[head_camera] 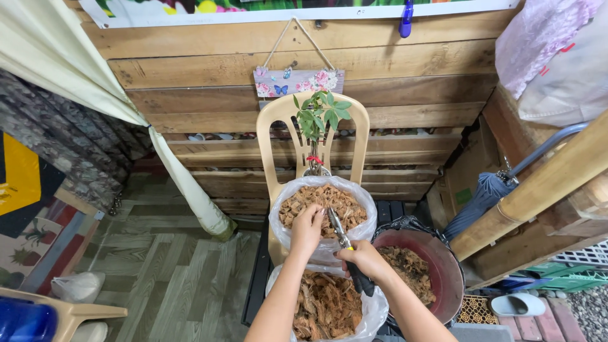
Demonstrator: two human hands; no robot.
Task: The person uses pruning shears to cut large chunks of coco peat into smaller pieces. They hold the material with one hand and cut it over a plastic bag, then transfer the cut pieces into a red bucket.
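I see my right hand (364, 258) wrapped tight around the dark handles of a pair of garden shears (345, 248). The shiny blades stick up and away from that fist, out over a clear plastic bag of brown bark chips (323, 206). The bag sits on the seat of a tan plastic chair (278, 126). I cannot tell if the blades are apart or closed.

My left hand (307, 228) is just beside the blades, on their left. Its fingers curl down into the bark chips. I cannot tell if they pinch a piece.

Right under my two wrists is a second clear bag of brown shredded husk (326, 307). Just to the right of my fist is a dark red bucket (443, 266) with more brown bits inside and a black liner around its rim.

Past the first bag, a small green plant (320, 117) with a red tie on its stem stands up in front of the chair back. Behind it is a wooden pallet wall (405, 69) with a little flowered sign (297, 82) hanging on a string.

Far off to the right a folded blue umbrella (487, 193) leans by a thick bamboo pole (544, 183). Far to the left hangs a pale curtain (76, 69).
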